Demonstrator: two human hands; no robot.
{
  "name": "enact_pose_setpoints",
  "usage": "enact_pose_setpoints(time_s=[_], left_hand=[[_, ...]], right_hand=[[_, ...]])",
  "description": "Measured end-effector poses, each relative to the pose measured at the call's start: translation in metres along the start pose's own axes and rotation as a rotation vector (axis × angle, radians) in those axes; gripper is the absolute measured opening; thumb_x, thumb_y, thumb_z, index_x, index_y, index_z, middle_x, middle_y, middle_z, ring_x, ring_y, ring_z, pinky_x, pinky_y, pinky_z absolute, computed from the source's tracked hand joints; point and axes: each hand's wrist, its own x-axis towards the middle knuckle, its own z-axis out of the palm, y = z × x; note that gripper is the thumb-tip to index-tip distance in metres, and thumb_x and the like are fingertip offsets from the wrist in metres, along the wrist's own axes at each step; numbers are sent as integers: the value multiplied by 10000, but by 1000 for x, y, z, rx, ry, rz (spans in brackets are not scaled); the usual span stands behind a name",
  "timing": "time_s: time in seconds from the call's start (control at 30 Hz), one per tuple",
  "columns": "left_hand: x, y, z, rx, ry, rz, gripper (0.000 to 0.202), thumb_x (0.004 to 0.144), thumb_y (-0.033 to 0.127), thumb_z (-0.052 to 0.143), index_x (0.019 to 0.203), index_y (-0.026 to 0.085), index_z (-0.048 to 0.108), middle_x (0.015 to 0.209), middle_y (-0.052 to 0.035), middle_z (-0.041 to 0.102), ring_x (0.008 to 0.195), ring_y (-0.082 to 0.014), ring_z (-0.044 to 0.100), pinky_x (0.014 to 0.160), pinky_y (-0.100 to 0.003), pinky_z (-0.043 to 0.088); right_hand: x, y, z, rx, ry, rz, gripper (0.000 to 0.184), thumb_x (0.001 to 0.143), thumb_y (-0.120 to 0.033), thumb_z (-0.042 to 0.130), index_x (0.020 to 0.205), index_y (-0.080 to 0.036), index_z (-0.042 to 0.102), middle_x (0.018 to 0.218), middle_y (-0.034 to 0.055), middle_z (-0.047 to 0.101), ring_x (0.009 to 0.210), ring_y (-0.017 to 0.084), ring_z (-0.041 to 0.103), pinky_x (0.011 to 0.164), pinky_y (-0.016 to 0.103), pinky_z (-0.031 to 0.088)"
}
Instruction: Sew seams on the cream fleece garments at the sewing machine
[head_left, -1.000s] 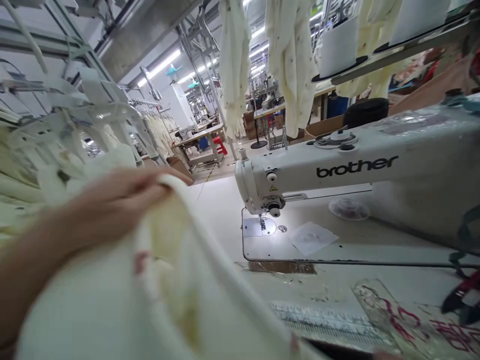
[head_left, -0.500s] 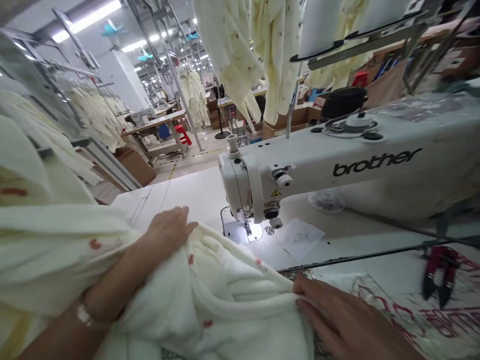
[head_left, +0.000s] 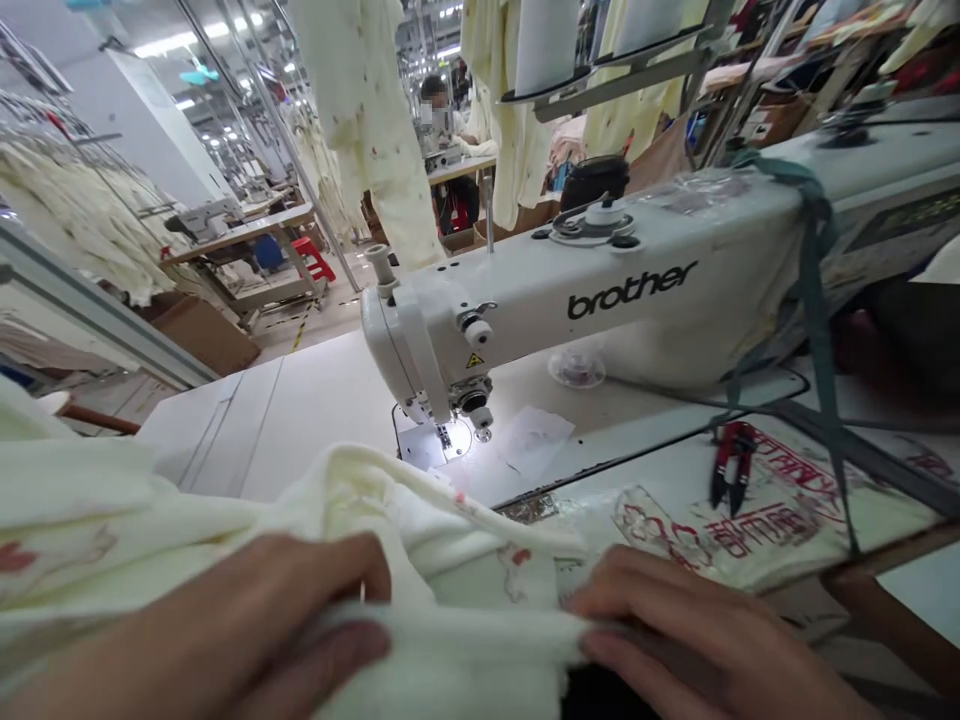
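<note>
Cream fabric (head_left: 420,540) with small red prints lies bunched in front of me, at the near edge of the sewing table. My left hand (head_left: 277,610) pinches a folded edge of it between thumb and fingers. On the other end of that edge, my right hand (head_left: 675,620) is closed too, so a strip of cloth spans between both hands. Beyond the fabric stands a white sewing machine (head_left: 525,310) marked "brother". Its lit needle area (head_left: 446,437) has no cloth under it. Part of the fabric is blurred.
Red-handled thread snips (head_left: 731,468) lie at the right, by a green strap (head_left: 817,300). A white scrap (head_left: 536,440) and a clear bobbin-like disc (head_left: 576,367) sit by the machine. Thread cones (head_left: 547,45) and hanging garments (head_left: 375,130) are behind. A person (head_left: 442,110) sits farther back.
My left hand has come down and nearer from the top of the fabric and now grips an edge close to me. My view has turned to the right.
</note>
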Motion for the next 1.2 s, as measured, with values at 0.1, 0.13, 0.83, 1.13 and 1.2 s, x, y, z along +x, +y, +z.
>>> enact_pose_setpoints(time_s=[0.1,0.13,0.83,1.13,1.2], left_hand=[[30,10,-7,160,-17,-68,224,893,358,415,955,244,598,825,-21,654,788,-200,621,686,-294,440],[44,14,-1,238,-70,-96,232,892,325,407,903,210,609,791,-48,648,767,-231,619,668,-330,438],[93,27,21,-142,-117,133,331,844,498,483,929,197,594,870,-18,610,816,-166,541,725,-275,372],[94,28,29,-295,-47,-3,246,814,383,520,768,182,654,610,41,488,575,-79,372,543,-211,264],[92,30,31,-313,-29,-43,233,787,382,553,746,180,660,597,46,487,566,-75,360,544,-211,266]], right_hand=[[20,2,6,-93,44,175,102,859,-186,481,807,-230,558,792,-13,633,752,151,603,661,248,450],[27,5,9,-142,52,209,98,834,-150,490,782,-216,541,783,-8,630,753,160,600,660,262,436],[64,12,-19,461,-251,221,44,739,-173,493,724,-179,452,631,-16,561,563,119,544,494,225,462],[64,8,-27,136,-176,128,79,690,-110,486,699,-174,532,727,-4,576,682,126,538,571,214,412],[62,8,-28,87,-171,109,101,687,-102,484,712,-177,547,769,-2,584,740,135,535,633,227,403]])
